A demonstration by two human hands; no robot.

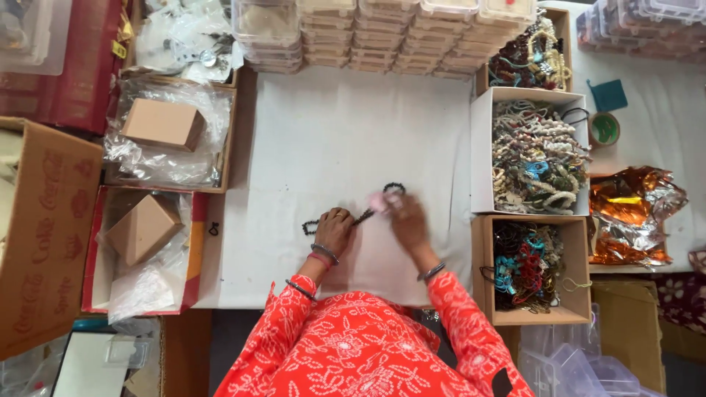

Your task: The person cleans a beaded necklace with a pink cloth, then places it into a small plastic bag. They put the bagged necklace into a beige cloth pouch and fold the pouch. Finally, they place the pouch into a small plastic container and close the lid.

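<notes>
On a white-clothed worktable (pixel 346 117) ringed by bead boxes, I watch the left hand (pixel 334 229) pinch a dark bead strand (pixel 362 216) running near-left to far-right, while the right hand (pixel 407 220) closes on a pink piece (pixel 378 201). I judge stringing underway; next needs steady tension.

Both arms reach forward from the body, elbows bent, forearms converging. Left hand (pixel 334 226) palm down, fingers curled — knuckles up, fingertips pinched together toward the right. Right hand (pixel 408 219) palm down too, slightly further forward, fingers bunched at the tips — blurred, grip detail unclear. The hands are near each other, not touching.
</notes>
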